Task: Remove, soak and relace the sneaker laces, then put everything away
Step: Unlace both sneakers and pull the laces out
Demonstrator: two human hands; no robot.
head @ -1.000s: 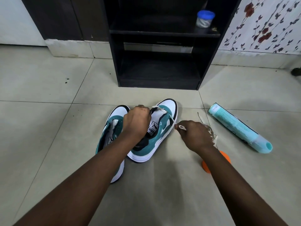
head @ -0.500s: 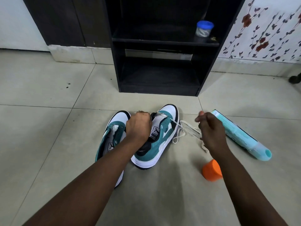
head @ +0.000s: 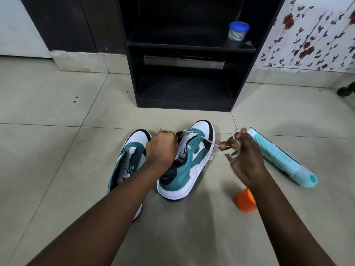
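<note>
The lace [head: 221,145] is pinched in the right hand [head: 245,160], with several pale loops wound about the fingers [head: 233,144]; the grip is closed on it, just right of the toe of the right-hand sneaker [head: 189,160]. Half a second ago the same hand was held farther right and higher, with the lace drawn out in a long slack loop; now it is brought back close to the shoe and the slack is gathered round the fingers. A short taut run of lace is seen between the hand and the front eyelets, so the lace is judged to be nearly, but not wholly, out. The left hand [head: 162,148] is kept clenched over the tongue and collar of that sneaker, as in both earlier frames, and the shoe is steadied on the floor [head: 57,150].

The other sneaker [head: 127,166] lies just beside it, on the left, with no lace visible in it. Removal is therefore taken to be almost finished, with soaking next. An orange cap [head: 245,201] stands near the right forearm, and a teal tube [head: 278,156] lies farther right. A blue-lidded jar [head: 238,32] is seen on the black shelf [head: 184,45] beyond.
</note>
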